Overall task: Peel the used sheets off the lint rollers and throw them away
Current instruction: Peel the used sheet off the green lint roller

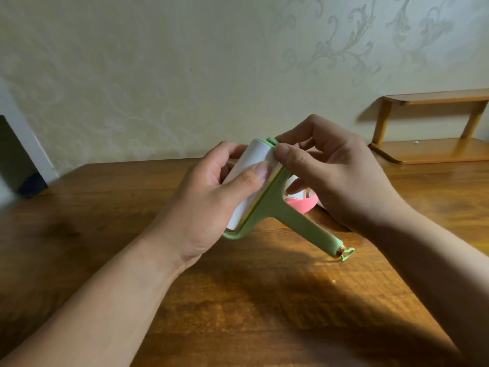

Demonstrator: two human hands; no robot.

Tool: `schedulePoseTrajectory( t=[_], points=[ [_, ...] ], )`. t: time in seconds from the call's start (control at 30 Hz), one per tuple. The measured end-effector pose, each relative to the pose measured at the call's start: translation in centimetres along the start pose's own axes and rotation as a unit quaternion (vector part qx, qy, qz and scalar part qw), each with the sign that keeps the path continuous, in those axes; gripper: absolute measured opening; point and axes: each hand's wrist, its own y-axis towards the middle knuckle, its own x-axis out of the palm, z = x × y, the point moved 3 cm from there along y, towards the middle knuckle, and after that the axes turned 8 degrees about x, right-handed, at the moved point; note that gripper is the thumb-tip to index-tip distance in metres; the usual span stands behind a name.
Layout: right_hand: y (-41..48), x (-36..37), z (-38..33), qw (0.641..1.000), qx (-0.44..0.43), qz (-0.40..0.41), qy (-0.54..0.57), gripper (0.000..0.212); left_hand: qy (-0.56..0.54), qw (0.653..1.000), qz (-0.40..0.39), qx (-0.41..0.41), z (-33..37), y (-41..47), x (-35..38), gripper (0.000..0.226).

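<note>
A green lint roller [280,207] with a white sheet roll [251,178] is held above the wooden table [238,300], its handle pointing down to the right. My left hand [211,205] wraps the roll, thumb lying across the white paper. My right hand [336,178] pinches at the roll's upper edge beside the green frame, thumb and forefinger together on the sheet's edge. A pink lint roller [301,201] lies on the table behind, mostly hidden by my right hand.
A small wooden shelf [428,149] stands on the table at the back right against the patterned wall. A dark object [16,160] leans at the far left beyond the table's edge.
</note>
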Motion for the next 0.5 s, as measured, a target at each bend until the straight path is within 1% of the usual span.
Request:
schedulePoseTrajectory(
  t=[0.13,0.3,0.5],
  points=[
    [-0.01,-0.02,-0.1,1.0,-0.001,0.0,-0.004,0.011,-0.009,1.0,0.005,-0.007,0.08,-0.12,0.04,0.033],
    [-0.03,-0.22,-0.57,1.0,-0.017,0.005,0.012,0.012,-0.078,0.997,-0.003,-0.017,0.27,-0.17,0.12,0.026],
    [-0.36,0.28,-0.37,0.999,-0.021,0.034,-0.016,0.004,-0.005,1.0,0.01,0.019,-0.01,0.03,-0.05,0.031]
  ],
)
